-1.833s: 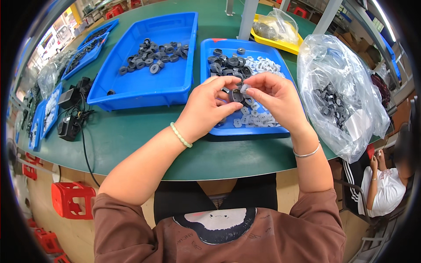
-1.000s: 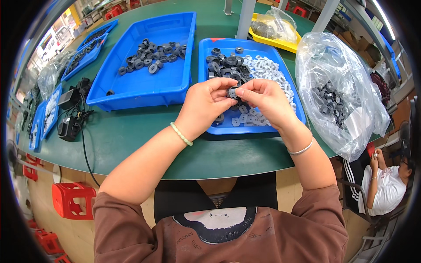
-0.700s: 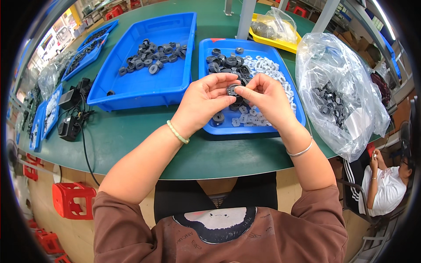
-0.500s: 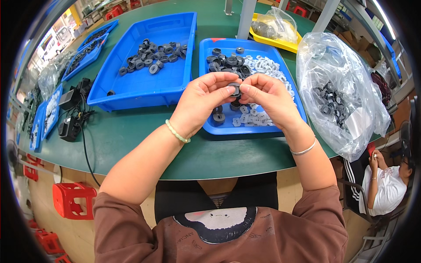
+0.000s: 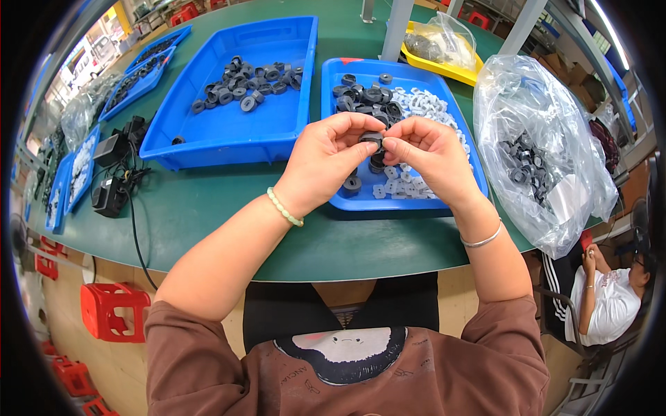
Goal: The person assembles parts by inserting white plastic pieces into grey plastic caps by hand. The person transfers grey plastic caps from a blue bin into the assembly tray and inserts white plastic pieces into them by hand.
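Brown sleeves [image 5: 191,347] nearest, and past them both hands work over the green surface [image 5: 347,246]! The left hand [image 5: 320,158] pinches a small black part [image 5: 371,137] between thumb and fingers. It's dark, rounded and stubby, a dull grey sheen on its upper face, finer detail covered by the thumb. The right hand [image 5: 436,154] brings its fingers in narrow at the part's right edge; whether they grip it, one cannot tell. All this hangs above the shallow blue tray [image 5: 388,204], where translucent white pieces [image 5: 424,104] sit right of dark ring-like parts [image 5: 368,97]. Farther back, a yellow tray [image 5: 454,75] carries a clear bag [image 5: 454,41].
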A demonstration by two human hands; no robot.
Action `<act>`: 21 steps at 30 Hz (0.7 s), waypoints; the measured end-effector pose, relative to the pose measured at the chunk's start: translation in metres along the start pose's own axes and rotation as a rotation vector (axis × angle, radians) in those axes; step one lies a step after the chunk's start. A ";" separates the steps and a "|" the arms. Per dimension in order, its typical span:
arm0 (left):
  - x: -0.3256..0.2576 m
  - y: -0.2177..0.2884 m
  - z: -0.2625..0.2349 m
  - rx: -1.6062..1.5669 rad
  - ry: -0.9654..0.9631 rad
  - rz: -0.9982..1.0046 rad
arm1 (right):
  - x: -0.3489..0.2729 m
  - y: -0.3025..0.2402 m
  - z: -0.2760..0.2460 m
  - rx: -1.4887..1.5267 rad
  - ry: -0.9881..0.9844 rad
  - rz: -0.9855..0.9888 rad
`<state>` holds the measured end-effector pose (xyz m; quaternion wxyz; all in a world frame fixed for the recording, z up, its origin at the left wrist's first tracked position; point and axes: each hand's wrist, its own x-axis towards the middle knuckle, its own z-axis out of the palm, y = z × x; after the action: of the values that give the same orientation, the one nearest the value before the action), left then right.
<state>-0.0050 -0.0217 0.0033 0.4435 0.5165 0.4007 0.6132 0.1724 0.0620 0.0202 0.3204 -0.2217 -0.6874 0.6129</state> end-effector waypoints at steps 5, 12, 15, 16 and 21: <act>-0.002 -0.004 0.003 0.068 0.024 0.059 | -0.002 0.000 0.001 -0.049 0.006 -0.037; 0.000 0.001 0.000 -0.102 -0.065 -0.061 | 0.000 0.000 -0.001 0.041 0.053 0.005; 0.001 0.001 0.002 -0.123 -0.063 -0.089 | 0.001 0.006 0.004 -0.032 0.039 0.017; 0.001 0.002 0.003 -0.144 -0.068 -0.091 | 0.001 0.007 0.003 -0.031 0.040 0.016; 0.002 -0.007 0.005 -0.039 -0.004 0.007 | 0.005 0.011 -0.004 -0.095 0.040 0.053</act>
<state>0.0005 -0.0177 -0.0024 0.4519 0.5104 0.3860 0.6215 0.1705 0.0696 0.0106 0.3069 -0.2669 -0.7030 0.5834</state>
